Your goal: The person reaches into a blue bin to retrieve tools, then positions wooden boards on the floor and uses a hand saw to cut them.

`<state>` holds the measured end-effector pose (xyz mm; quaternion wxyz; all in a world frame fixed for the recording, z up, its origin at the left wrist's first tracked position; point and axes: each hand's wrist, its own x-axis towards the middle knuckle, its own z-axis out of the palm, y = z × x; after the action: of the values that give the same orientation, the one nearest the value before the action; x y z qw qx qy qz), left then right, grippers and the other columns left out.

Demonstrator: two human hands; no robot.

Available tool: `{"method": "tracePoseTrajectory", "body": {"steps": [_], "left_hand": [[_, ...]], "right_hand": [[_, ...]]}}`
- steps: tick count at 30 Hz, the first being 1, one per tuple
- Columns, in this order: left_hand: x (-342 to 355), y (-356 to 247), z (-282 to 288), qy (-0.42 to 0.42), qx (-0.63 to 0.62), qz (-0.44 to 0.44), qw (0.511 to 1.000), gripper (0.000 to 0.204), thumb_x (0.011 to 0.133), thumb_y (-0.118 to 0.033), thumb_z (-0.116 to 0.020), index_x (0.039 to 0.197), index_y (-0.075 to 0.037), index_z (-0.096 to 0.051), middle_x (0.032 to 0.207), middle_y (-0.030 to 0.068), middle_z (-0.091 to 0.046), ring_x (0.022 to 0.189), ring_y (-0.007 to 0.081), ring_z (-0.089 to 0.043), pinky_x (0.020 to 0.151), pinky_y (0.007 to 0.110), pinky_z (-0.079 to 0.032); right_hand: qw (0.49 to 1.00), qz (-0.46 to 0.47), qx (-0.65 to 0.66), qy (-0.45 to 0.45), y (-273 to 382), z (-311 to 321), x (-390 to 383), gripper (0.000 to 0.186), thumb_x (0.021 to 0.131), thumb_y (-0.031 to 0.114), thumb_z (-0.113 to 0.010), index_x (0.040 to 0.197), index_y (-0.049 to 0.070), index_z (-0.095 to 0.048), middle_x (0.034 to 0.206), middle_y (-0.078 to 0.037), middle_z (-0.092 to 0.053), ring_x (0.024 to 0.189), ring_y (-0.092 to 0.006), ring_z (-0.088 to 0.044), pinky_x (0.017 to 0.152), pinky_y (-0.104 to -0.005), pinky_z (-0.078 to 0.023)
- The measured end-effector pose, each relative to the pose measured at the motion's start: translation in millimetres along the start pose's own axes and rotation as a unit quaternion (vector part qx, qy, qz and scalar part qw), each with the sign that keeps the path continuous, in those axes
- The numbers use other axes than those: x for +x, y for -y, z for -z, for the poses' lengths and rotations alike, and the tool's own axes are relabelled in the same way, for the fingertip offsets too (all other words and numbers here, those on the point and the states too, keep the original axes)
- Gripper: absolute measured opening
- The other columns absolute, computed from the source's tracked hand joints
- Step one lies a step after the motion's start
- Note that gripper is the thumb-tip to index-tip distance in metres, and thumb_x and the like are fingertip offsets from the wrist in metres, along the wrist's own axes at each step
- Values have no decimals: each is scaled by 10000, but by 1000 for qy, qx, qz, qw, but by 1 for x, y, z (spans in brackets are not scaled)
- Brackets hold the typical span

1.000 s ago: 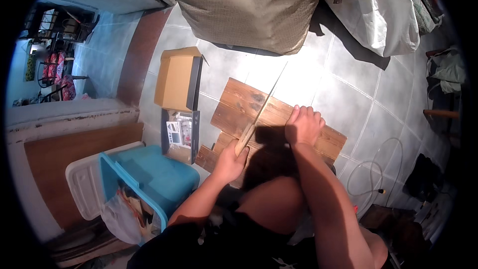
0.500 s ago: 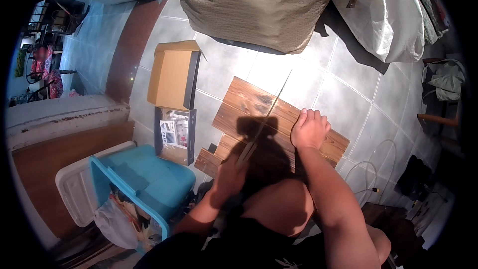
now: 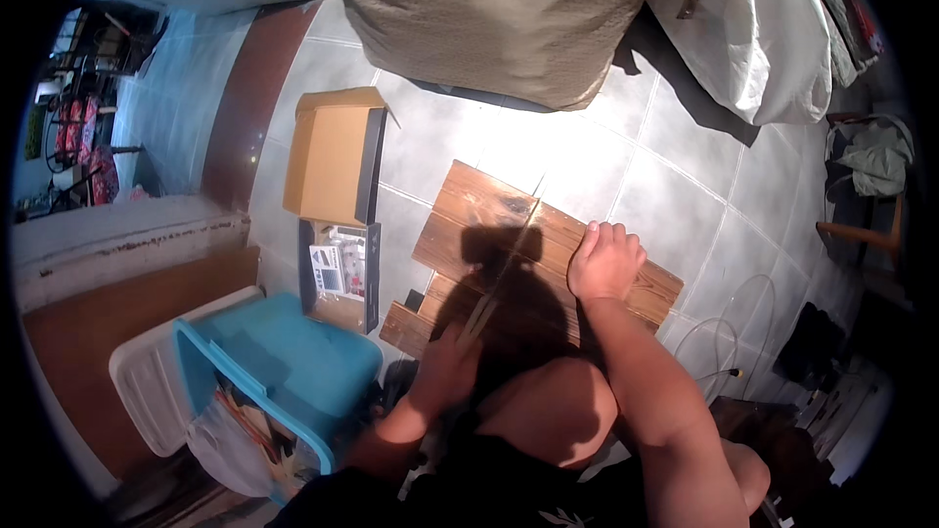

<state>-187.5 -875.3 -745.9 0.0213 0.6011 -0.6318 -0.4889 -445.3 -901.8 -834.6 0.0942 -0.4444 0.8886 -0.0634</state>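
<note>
My left hand (image 3: 447, 364) is closed around the near end of a handsaw (image 3: 476, 317), whose thin blade is seen nearly edge-on. The blade slants away to the right across a brown wooden board (image 3: 460, 205) on the floor. On the board's right part presses my right hand (image 3: 603, 262), its fingers bent together over the far edge. Beside my left hand lies a narrower wooden piece (image 3: 403, 325), next to the board's lower left. A dark shadow covers the middle of the board and hides detail around the blade.
Left of the board lies an opened cardboard box (image 3: 328, 166) with packets in its lower half. A blue plastic bin (image 3: 293, 342) lies tipped beside a white lid (image 3: 137, 372). A large beige bag (image 3: 489, 29) and a white sack (image 3: 753, 39) stand beyond; a clear hose (image 3: 719, 328) lies right.
The saw has been drawn back toward me, so less of its blade reaches past the board's far edge. My left hand has moved slightly nearer; my right hand keeps its hold.
</note>
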Motion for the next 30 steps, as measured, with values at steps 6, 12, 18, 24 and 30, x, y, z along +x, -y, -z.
{"method": "tracePoseTrajectory", "body": {"steps": [6,12,18,24,30], "left_hand": [[41,-13,-15,-28,20,-88,995,229,964,-182,-612,1109,-5,-600,927,314,-675,927,540,-630,743,583,-511],[-14,12,-8,-38,-29,-84,995,265,965,-179,-607,1159,1,-614,923,301,-680,933,525,-641,764,548,-524],[20,-14,-3,-5,28,-3,1000,257,989,-229,-602,1116,-6,-619,907,303,-672,914,524,-645,746,515,-533],[-22,17,0,-7,-10,-41,999,296,991,-248,-633,1146,3,-614,890,286,-678,870,502,-673,729,493,-540],[19,-22,1,18,16,47,999,297,983,-243,-652,1128,14,-620,879,265,-686,824,445,-693,708,458,-530]], "right_hand": [[1000,6,6,-5,2,-1,-2,364,1040,310,-430,936,74,-687,969,-107,-639,957,-308,-540,941,-461,-362],[1000,10,27,-7,-9,3,2,338,1025,304,-459,930,71,-684,964,-122,-631,961,-317,-539,953,-463,-366],[998,14,61,-30,2,1,1,314,1015,290,-495,931,58,-690,955,-136,-629,956,-320,-546,977,-478,-366],[998,2,58,-15,-7,7,2,339,1026,300,-493,932,45,-696,945,-137,-631,941,-316,-546,959,-485,-370],[998,8,55,-22,1,5,-1,351,1033,300,-484,941,36,-696,955,-136,-633,939,-308,-548,959,-478,-373]]}}
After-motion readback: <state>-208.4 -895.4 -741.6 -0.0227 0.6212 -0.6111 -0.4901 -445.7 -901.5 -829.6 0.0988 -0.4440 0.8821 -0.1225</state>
